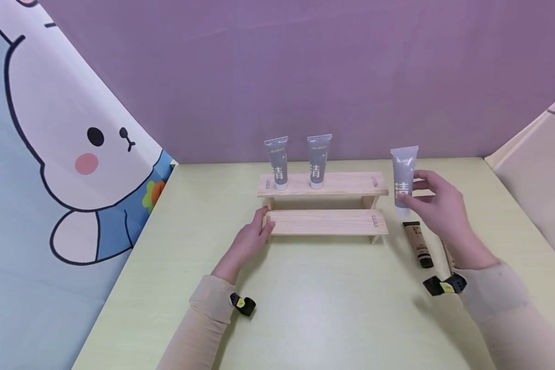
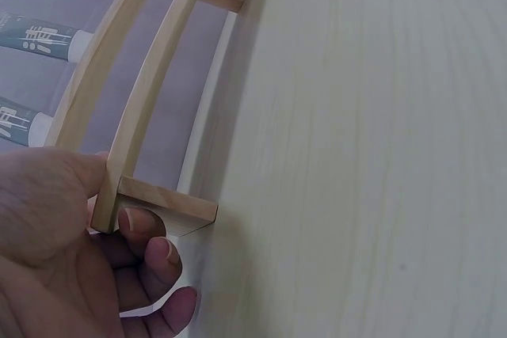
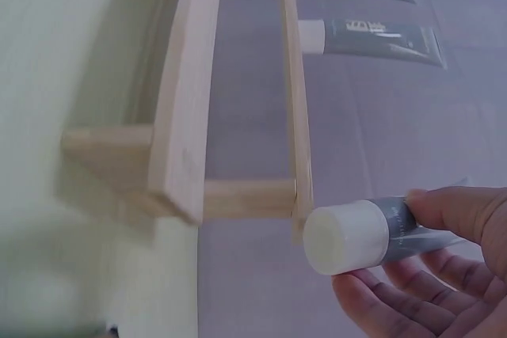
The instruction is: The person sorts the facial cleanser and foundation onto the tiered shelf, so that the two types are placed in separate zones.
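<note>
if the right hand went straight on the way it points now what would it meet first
Probably the right end of the upper shelf, with the held grey tube touching before the right hand; depth is unclear, so it might pass above.

the left sleeve (image 1: 191, 331), toward seven o'clock in the head view, is plain pinkish beige with a greyer left cuff (image 1: 213, 298); the right sleeve (image 1: 520, 321), toward four o'clock, matches. a small black left wrist unit (image 1: 244, 305) with a yellow patch sits at that cuff's three o'clock side; a similar right wrist unit (image 1: 445, 285) sits at the other's nine o'clock.
</note>
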`<state>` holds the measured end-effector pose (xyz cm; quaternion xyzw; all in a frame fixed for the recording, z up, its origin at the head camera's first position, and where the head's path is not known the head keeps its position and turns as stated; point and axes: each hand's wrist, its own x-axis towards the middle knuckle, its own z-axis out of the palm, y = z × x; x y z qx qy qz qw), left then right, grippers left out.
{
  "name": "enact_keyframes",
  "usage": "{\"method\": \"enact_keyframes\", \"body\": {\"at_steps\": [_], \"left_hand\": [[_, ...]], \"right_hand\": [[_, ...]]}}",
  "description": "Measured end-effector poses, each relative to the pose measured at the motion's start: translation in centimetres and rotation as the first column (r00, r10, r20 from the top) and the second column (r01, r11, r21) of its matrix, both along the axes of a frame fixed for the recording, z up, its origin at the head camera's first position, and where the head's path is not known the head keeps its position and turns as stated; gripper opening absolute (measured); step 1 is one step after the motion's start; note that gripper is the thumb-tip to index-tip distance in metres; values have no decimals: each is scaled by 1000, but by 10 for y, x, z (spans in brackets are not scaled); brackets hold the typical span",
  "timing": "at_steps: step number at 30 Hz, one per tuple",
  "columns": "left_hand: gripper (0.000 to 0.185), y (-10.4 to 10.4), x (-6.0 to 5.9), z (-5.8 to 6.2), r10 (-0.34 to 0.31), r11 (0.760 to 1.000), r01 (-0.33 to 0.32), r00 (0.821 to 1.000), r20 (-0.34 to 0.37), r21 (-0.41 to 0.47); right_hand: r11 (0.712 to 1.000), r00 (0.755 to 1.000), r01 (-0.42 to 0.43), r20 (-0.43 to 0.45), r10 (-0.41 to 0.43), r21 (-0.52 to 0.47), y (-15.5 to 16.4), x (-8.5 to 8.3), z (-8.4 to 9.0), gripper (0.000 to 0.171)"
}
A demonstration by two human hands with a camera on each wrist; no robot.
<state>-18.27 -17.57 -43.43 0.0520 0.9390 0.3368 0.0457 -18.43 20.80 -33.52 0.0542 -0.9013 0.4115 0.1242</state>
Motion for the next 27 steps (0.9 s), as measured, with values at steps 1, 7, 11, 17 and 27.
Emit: {"method": "enact_keyframes", "body": {"at_steps": [1,7,11,17,27], "left_hand": [[50,0,0,0,0,1000,0,1000,1,-1],[51,0,1,1,-1,1000,1,1000,-3,-6],[52,0,1,1,-5,1000,5,1000,-5,-1],[52,1,1,2,-5,1000,5,1000,5,4],[51,1,2,2,-7,1000,7,1000,-10,-7]], "right_hand": [[1000,1000,-4,-8,4,-8,-3,-2,1,50],[997,999,-31,-20,30,-68,-22,-16,5,50],[992,998,-60,-13,58,-107,-34,-25,7,50],[984,997,-83,-13,82,-161,-50,-36,6,49],[968,995,-94,-41,86,-233,-75,-49,4,48]]}}
